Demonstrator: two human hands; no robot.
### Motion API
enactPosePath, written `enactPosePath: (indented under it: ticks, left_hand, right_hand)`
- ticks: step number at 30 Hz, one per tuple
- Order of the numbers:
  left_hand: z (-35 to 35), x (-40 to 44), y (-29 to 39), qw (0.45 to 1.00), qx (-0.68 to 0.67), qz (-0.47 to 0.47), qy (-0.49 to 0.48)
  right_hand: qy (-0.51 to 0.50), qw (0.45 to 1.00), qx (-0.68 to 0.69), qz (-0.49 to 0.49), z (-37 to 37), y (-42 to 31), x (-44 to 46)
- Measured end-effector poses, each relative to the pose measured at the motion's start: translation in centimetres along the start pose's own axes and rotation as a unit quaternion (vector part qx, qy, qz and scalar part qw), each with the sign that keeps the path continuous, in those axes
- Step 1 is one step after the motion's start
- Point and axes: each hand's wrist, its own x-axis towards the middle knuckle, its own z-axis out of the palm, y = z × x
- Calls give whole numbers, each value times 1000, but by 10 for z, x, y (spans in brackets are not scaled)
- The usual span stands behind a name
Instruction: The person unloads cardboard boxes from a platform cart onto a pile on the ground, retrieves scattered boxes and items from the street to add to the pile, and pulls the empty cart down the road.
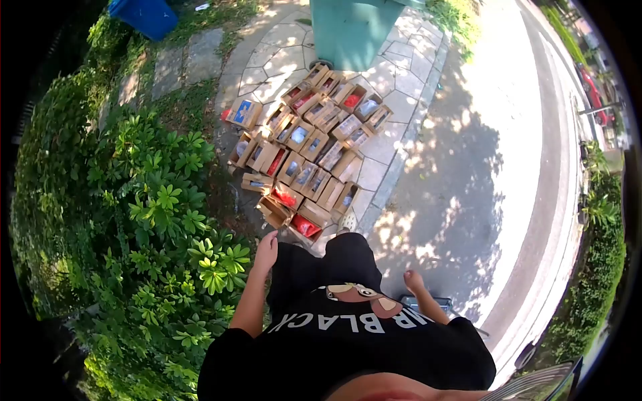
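Boxes (314, 144) already sit grouped, one box (245, 114) apart; my left hand (266, 251) hangs empty; my right hand (414, 281), I can't tell.

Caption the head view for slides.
Rectangular brown cardboard boxes crowd pale stone paving between a green plastic bin and bare left hand.

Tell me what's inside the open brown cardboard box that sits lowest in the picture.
Inside the open brown cardboard box is bright red material, too small to identify. Whatever lies under it, and the box's bottom, is covered.
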Motion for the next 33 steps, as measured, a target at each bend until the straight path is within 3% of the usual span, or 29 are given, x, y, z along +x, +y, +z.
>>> enactPosePath:
  ticks: [3, 5, 6, 7, 9, 10, 11, 12, 13, 14, 15, 16, 17, 19, 21, 23, 24, 25, 27, 28, 31, 33]
  left_hand:
    - [-12, 13, -13, 995, -32, 40, -84]
    - [-7, 29, -23, 987, -46, 59, -145]
    - [-3, 30, -39, 981, -52, 57, -178]
    - [2, 25, -48, 974, -56, 52, -212]
    - [13, 8, -38, 960, -40, 37, -274]
    - [17, 0, -36, 953, -9, 31, -302]
    - [22, -6, -42, 944, 26, 28, -327]
    - [30, -11, -46, 931, 27, 99, -352]
    - [35, -24, -32, 921, 47, 85, -377]
    - [43, -32, -25, 905, 63, 97, -410]
    - [49, -41, -20, 887, 81, 105, -443]
    - [56, -51, -8, 867, 99, 120, -473]
    - [65, -58, -2, 847, 122, 139, -499]
    - [85, -70, 7, 814, 133, 175, -538]
    - [113, -80, 18, 765, 183, 205, -583]
    - [146, -101, 20, 755, 189, 179, -601]
    - [157, -130, 42, 752, 213, 125, -611]
    - [180, -140, 42, 741, 253, 69, -619]
    - [226, -161, 41, 649, 337, 176, -659]
    - [253, -158, 20, 646, 359, 217, -638]
    - [309, -207, 27, 647, 396, 171, -629]
    - [337, -238, 31, 620, 428, 180, -633]
  right_hand:
    - [9, 997, 46, 65, 95, 15, -90]
    - [-31, 910, 353, 213, 159, -3, -153]
    - [-51, 882, 439, 164, 218, 25, -180]
    - [-40, 955, 247, 157, 224, 3, -224]
    - [-4, 946, 270, 181, 315, 19, -297]
    - [-22, 932, 237, 272, 352, 21, -328]
    - [-59, 925, 244, 287, 327, 5, -367]
    - [-45, 916, 259, 302, 327, -11, -394]
    - [-35, 904, 261, 338, 352, -8, -413]
    - [-27, 881, 295, 368, 360, -14, -431]
    - [67, 854, 310, 413, 397, -11, -445]
    - [100, 828, 353, 425, 417, -14, -457]
    - [122, 776, 387, 483, 433, -23, -462]
    - [152, 775, 382, 480, 463, -38, -471]
    - [149, 731, 454, 487, 474, -55, -484]
    - [208, 668, 535, 473, 516, -65, -501]
    - [209, 682, 511, 480, 498, -76, -525]
    - [243, 651, 548, 466, 512, -82, -544]
    - [246, 563, 592, 522, 575, -92, -575]
    - [212, 531, 611, 548, 571, -97, -600]
    - [187, 440, 606, 635, 627, -105, -648]
    - [141, 403, 627, 652, 608, -97, -686]
